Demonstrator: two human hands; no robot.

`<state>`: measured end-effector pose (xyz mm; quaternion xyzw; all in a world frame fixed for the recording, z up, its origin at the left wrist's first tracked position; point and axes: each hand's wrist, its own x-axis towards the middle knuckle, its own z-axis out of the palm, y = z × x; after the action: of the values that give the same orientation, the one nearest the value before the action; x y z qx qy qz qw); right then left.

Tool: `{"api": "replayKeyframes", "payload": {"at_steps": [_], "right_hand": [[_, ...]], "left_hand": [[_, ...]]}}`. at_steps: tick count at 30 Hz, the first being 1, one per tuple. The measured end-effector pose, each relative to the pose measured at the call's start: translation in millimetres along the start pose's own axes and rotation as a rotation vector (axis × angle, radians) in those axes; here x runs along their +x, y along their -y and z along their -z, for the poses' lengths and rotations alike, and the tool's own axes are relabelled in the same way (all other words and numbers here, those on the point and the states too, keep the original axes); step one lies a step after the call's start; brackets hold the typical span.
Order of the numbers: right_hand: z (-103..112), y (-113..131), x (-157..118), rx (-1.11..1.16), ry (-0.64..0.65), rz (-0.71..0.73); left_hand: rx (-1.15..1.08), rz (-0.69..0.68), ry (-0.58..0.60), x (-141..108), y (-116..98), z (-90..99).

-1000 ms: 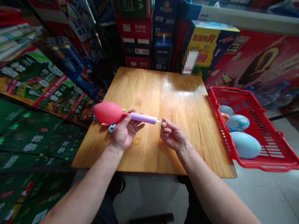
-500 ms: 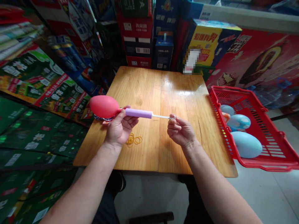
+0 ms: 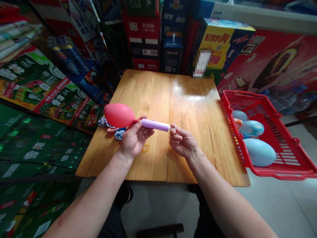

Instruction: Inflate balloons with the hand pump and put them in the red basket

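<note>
My left hand [image 3: 135, 138] grips a lilac hand pump [image 3: 155, 125] just behind its nozzle. A red balloon [image 3: 119, 115], partly inflated, sits on the pump's far end beyond that hand. My right hand [image 3: 183, 142] pinches the small metal handle [image 3: 174, 127] of the plunger, whose rod is almost fully inside the pump barrel. Under my left hand, a yellow rubber band [image 3: 146, 148] lies on the table. Other bands may be hidden there. Blue-and-white patterned balloons [image 3: 119, 135], small and uninflated, lie just beyond that hand.
The wooden table [image 3: 173, 96] has a glossy top and stands among stacked drink cartons [image 3: 143, 36] at the back and left. On the right, a red plastic basket [image 3: 262, 109] holds several inflated balloons, with a large pale blue one [image 3: 259, 152] in front.
My right hand has moved left, pushing the plunger rod into the pump. The pump and red balloon have shifted right, uncovering the patterned balloons and hiding most rubber bands.
</note>
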<state>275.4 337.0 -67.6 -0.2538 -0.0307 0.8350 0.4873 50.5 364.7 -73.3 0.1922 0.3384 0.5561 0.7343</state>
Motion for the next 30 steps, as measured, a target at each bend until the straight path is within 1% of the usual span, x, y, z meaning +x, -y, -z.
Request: {"api": "replayKeyframes", "payload": {"at_steps": [2,4,6,8,11,14,16,18,21,24,26,28,30], "right_hand": [[-1,8,-4,0.002,0.005,0.007],[-2,15,-7,0.007,0.012,0.04],[-2,17,-8,0.003,0.016,0.072],[-2,11,-7,-0.019,0.015,0.064],[-1,-2,-2,-0.043,0.009,0.015],[0,-10,1,-0.035,0.023,0.021],[1,-10,1,-0.023,0.034,0.031],[1,-6,0,-0.018,0.043,0.021],[2,4,-4,-0.036,0.058,0.004],[4,18,-10,-0.011,0.081,0.039],[5,22,-12,0.022,0.086,0.068],[5,19,-10,0.027,0.06,0.075],[5,10,-6,0.008,0.027,0.058]], "left_hand": [[-0.005,-0.03,-0.02,2,-9,2.3],[-0.002,-0.099,-0.038,3,-17,4.2],[0.005,-0.158,-0.044,3,-20,4.9],[0.022,-0.13,-0.021,1,-16,4.0],[0.038,-0.021,0.013,-2,-3,0.8],[0.015,-0.005,0.014,-4,7,-2.5],[-0.005,-0.001,0.009,-4,9,-3.8],[-0.017,0.009,-0.004,-3,7,-3.7],[-0.014,-0.005,-0.027,-1,-3,0.1],[-0.004,-0.1,-0.043,2,-18,5.3],[0.006,-0.155,-0.034,2,-22,6.1],[0.019,-0.131,0.003,-1,-19,3.7],[0.025,-0.057,0.043,-5,-11,-0.5]]}}
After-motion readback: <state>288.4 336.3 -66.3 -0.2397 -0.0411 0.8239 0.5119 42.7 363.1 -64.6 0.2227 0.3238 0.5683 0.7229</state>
